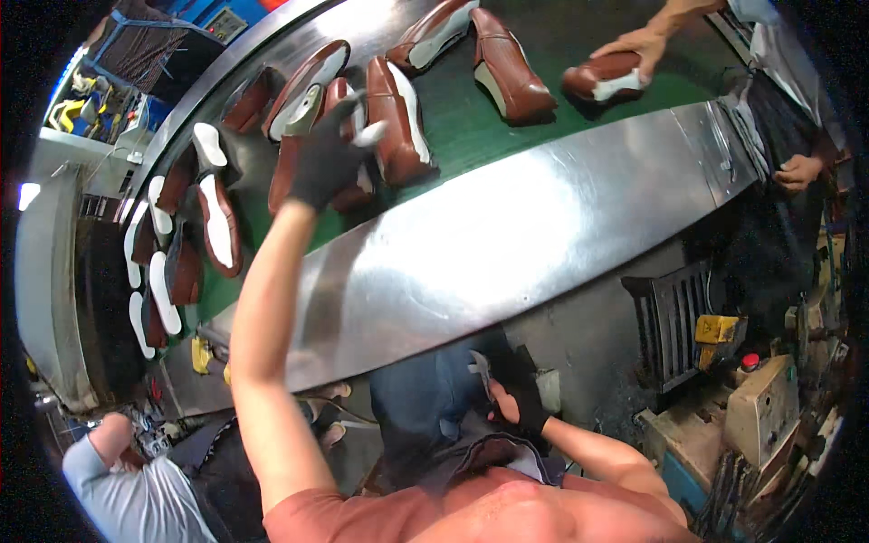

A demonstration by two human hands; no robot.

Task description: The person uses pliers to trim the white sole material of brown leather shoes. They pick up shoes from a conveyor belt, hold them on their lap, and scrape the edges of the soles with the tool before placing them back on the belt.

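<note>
My left hand [328,161], in a dark glove, reaches over brown leather shoes on the green belt. Its pale-tipped digit stands apart from the others, so the hand looks open, though blurred. Beneath it lies a brown shoe [282,176], partly hidden, and close on its right a brown shoe with a white sole edge [395,127]. Low in front of my body, my right hand [518,407], in a dark glove with bare fingertips, is closed round a metal tool with a forked head [479,364]. Its handle is mostly hidden by the fingers.
A shiny metal ledge [471,244] borders the belt [471,149]. Several shoes and white soles [161,285] lie at the left. Another person's hand [638,50] grips a brown shoe [605,77] at the far right. A control box [760,407] with a red button stands at the right.
</note>
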